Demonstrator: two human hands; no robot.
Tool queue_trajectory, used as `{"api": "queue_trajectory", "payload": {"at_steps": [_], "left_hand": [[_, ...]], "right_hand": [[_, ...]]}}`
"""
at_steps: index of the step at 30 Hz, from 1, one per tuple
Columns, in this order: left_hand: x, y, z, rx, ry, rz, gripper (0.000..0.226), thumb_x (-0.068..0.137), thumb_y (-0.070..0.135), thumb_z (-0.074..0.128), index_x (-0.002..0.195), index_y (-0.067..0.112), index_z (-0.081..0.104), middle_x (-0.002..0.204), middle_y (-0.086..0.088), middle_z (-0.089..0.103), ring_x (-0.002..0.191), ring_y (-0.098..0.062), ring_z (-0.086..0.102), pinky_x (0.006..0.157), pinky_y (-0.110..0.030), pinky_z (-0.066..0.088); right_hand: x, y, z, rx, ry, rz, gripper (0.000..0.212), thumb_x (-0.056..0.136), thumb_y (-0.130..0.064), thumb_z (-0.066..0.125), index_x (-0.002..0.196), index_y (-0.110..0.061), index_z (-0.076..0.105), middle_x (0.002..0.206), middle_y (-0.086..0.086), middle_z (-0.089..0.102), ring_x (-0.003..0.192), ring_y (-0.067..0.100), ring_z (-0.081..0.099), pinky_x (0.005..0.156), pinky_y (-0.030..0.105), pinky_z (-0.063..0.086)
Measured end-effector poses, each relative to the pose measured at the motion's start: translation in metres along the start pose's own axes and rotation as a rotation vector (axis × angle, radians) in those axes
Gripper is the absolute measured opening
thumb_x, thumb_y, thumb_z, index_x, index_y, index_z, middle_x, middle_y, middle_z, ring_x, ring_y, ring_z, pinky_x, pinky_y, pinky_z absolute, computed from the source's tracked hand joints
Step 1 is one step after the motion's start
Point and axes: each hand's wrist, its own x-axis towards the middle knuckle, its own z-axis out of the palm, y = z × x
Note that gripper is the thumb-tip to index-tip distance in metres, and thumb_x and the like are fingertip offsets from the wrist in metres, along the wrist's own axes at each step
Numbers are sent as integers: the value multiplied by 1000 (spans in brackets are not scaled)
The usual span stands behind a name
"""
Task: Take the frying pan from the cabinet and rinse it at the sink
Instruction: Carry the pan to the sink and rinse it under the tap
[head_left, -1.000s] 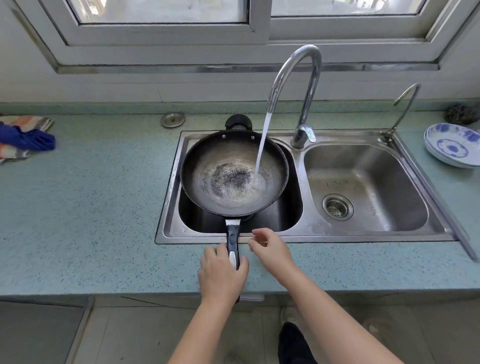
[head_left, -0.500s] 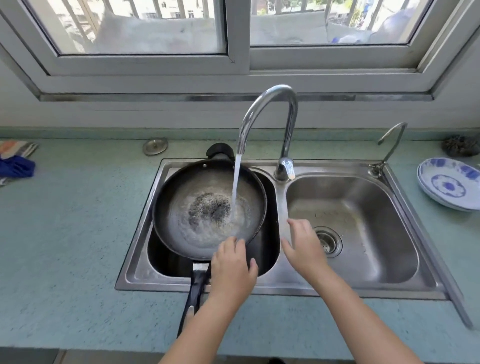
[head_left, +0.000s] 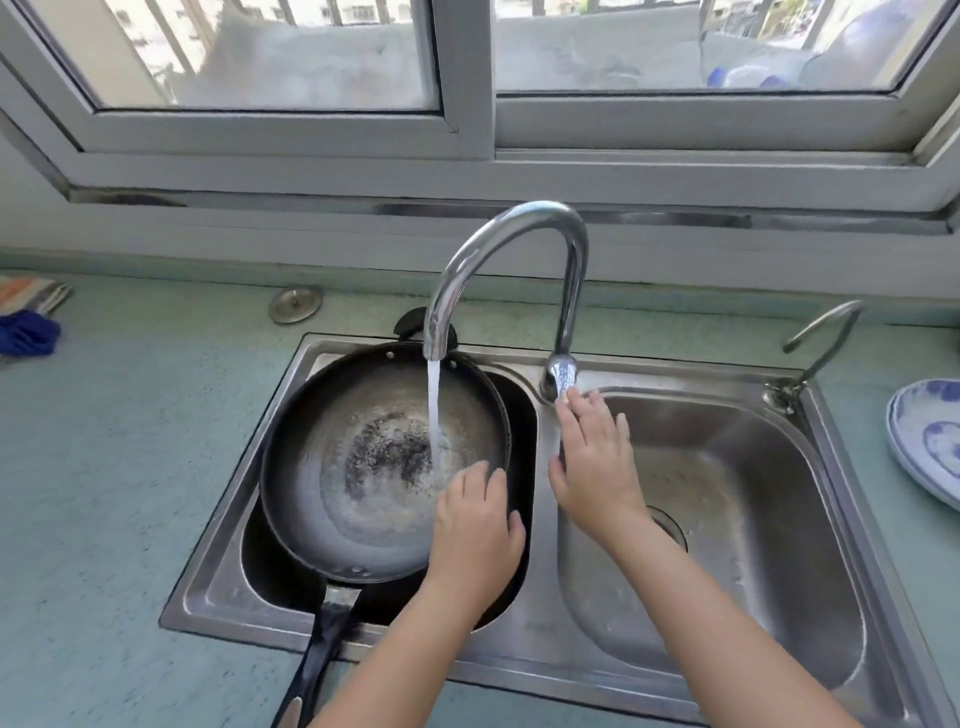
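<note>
A dark, round frying pan (head_left: 374, 467) is seen resting across the left basin of a 2-basin stainless-steel sink (head_left: 540, 618), its long axis running from the far rim toward the viewer, with the black handle (head_left: 317, 660) pointing down and slightly left over the sink's front edge onto the countertop (head_left: 114, 493). The pan's inner surface is worn grey, with a dark, speckled patch at its centre and a sheen of water around it. A thin stream of water (head_left: 434, 400) is shown falling from the curved chrome faucet (head_left: 519, 228) onto the pan just right of that patch.

The left hand (head_left: 475, 530) is laid over the pan's near right rim, fingers together and curled lightly on the edge. The right hand (head_left: 592, 462) is stretched out with fingers loosely spread, nothing held, its fingertips touching the faucet lever (head_left: 560, 375) at the divider between the basins.

The right basin is bare brushed steel with a round drain (head_left: 670, 525). The countertop is a speckled pale green. On it are seen a small round metal cap (head_left: 295, 304) behind the sink, a blue cloth (head_left: 26, 332) at the far left, a slim second tap (head_left: 826, 332) and a blue-and-white patterned plate (head_left: 930, 441) at the right edge. A white-framed window (head_left: 467, 124) is set above the counter.
</note>
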Motion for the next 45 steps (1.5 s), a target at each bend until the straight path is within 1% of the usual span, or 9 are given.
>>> {"api": "queue_trajectory", "payload": {"at_steps": [3, 7, 13, 20, 24, 32, 37, 41, 45], "left_hand": [[3, 5, 5, -16, 45, 14, 47, 56, 24, 76, 99, 7, 68, 102, -12, 71, 92, -28, 69, 72, -37, 57], [4, 12, 7, -49, 57, 5, 46, 69, 27, 47, 111, 10, 52, 112, -13, 68, 100, -29, 67, 80, -39, 55], [1, 19, 12, -96, 19, -4, 47, 69, 27, 42, 113, 10, 47, 115, -15, 67, 103, -30, 65, 82, -40, 56], [-11, 15, 11, -111, -6, -42, 51, 63, 22, 58, 111, 10, 49, 114, -15, 68, 102, -31, 66, 78, -43, 56], [-21, 9, 7, -62, -28, -59, 45, 69, 26, 45, 110, 9, 53, 113, -15, 68, 101, -31, 67, 76, -42, 57], [-51, -11, -4, -25, -42, -98, 44, 67, 26, 43, 106, 8, 55, 108, -15, 69, 96, -33, 68, 75, -41, 57], [-82, -42, -6, -20, -67, -145, 42, 67, 21, 51, 103, 3, 64, 108, -18, 68, 94, -36, 67, 75, -44, 56], [-110, -68, -10, -53, -88, -173, 51, 56, 10, 79, 104, -1, 65, 111, -21, 67, 97, -37, 66, 76, -48, 55], [-134, -101, -12, -106, -83, -196, 51, 59, 7, 79, 106, -3, 65, 113, -23, 65, 101, -39, 64, 82, -49, 53]], "right_hand": [[-1, 6, 9, -10, -24, -21, 75, 50, -18, 84, 118, 1, 58, 123, 16, 62, 120, 38, 51, 82, 58, 50], [-2, 11, 21, 39, -3, -34, 78, 58, -16, 78, 127, -1, 46, 131, 15, 56, 125, 28, 34, 89, 58, 46], [-6, 11, 32, 151, 66, -4, 66, 70, -26, 40, 133, -7, 35, 138, 4, 32, 126, 23, 34, 92, 59, 43], [-17, 4, 38, 143, 8, 34, 71, 68, -32, 50, 132, -3, 35, 139, 7, 30, 121, 24, 40, 89, 59, 45], [-24, -1, 36, 108, -41, 62, 85, 59, -31, 72, 131, -1, 38, 139, 10, 40, 116, 30, 57, 89, 59, 45], [-56, -24, 32, 311, -25, 164, 53, 64, -17, 59, 110, 9, 58, 104, 25, 62, 94, 42, 63, 81, 47, 52], [-83, -59, 27, 409, -20, 194, 49, 71, -18, 56, 114, 7, 57, 107, 21, 59, 97, 38, 60, 85, 41, 50], [-103, -93, 24, 431, -52, 197, 48, 73, -17, 55, 114, 7, 57, 108, 21, 60, 99, 38, 60, 85, 41, 50], [-122, -133, 21, 454, -150, 229, 50, 87, -18, 54, 132, 1, 43, 125, 14, 49, 117, 28, 47, 96, 33, 40]]}}
